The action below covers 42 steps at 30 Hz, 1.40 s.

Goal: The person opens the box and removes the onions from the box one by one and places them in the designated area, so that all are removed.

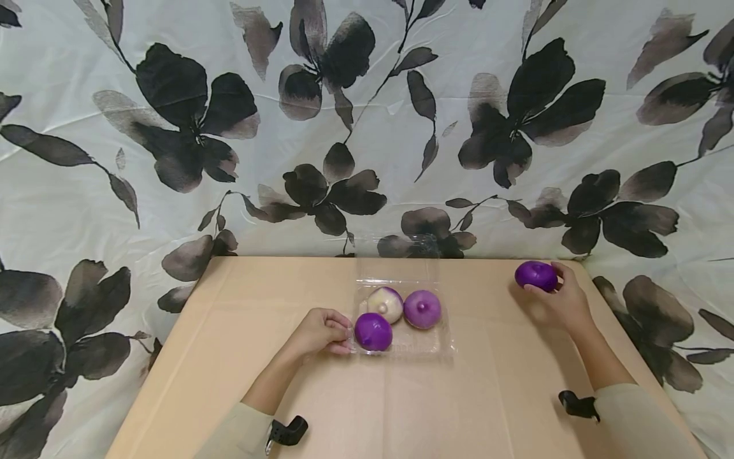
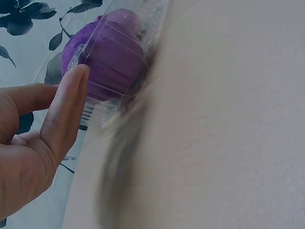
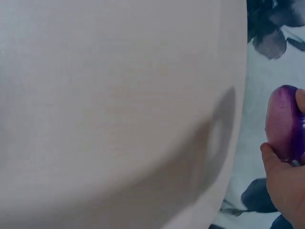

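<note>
A clear plastic container with its lid raised sits on the table. Inside it are a bright purple onion, a paler purple onion and a white-and-purple onion. My left hand pinches the container's left edge between thumb and fingers. In the left wrist view, purple onion shows through the clear wall beside the left hand. Over the table's far right corner, my right hand grips another purple onion. The right wrist view shows this held onion partly cut off by the frame edge.
The light wooden-coloured table has its back edge against a white cloth with dark floral print. This cloth also lies along both table sides. A black wrist strap is on the left arm, another strap on the right.
</note>
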### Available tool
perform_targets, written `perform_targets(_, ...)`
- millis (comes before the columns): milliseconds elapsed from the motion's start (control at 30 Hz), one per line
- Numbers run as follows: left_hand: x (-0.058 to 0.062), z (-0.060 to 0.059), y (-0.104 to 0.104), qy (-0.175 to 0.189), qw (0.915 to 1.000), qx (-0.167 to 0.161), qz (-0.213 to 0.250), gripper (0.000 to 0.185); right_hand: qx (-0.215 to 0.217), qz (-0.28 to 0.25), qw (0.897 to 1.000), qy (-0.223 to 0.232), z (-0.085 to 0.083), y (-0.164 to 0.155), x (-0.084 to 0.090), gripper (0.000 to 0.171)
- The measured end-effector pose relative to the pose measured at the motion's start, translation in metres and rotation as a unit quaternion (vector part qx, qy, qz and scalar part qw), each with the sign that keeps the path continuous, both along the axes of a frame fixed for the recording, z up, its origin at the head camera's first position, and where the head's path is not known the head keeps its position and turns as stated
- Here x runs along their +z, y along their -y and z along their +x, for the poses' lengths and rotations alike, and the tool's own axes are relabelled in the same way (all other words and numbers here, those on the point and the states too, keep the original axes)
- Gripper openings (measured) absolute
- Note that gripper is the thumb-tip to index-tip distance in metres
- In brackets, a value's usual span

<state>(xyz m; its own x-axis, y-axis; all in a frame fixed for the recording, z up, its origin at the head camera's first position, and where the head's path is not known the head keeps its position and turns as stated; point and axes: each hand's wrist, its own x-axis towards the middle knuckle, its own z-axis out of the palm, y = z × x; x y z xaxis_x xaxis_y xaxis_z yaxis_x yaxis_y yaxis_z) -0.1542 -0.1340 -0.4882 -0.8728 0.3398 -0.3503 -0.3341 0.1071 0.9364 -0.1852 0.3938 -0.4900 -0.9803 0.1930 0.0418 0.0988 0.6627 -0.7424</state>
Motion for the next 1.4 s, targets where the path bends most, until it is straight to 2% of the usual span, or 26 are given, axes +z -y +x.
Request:
perform_targets(167,0.0,0.0,0.002,-0.001,1.0,0.002,0.0,0.021,-0.028,0.001,1.0,0.006,-0.007,-0.012,-0.005,0.092)
perform_targets(400,-0.001,-0.002,0.002,-0.01,0.9999,-0.004,0.0,0.021,-0.042,-0.026,0.999,0.02,-0.014,-0.027,-0.006,0.09)
perform_targets(733,-0.001,-0.003,0.002,-0.004,1.0,-0.007,-0.003,0.023,-0.072,-0.064,0.994,0.047,-0.019,-0.033,-0.013,0.092)
perform_targets(967,0.002,-0.004,0.001,-0.003,0.9999,-0.015,-0.004,0.026,-0.092,-0.018,0.993,0.075,-0.02,-0.042,-0.024,0.097)
perform_targets(1167,0.002,-0.003,0.001,-0.003,0.9999,-0.011,-0.009,0.026,-0.108,-0.026,0.989,0.094,-0.02,-0.045,-0.03,0.098)
perform_targets(1400,0.0,-0.002,0.002,0.0,0.9999,-0.011,-0.01,0.026,-0.109,-0.021,0.99,0.092,-0.023,-0.044,-0.028,0.098)
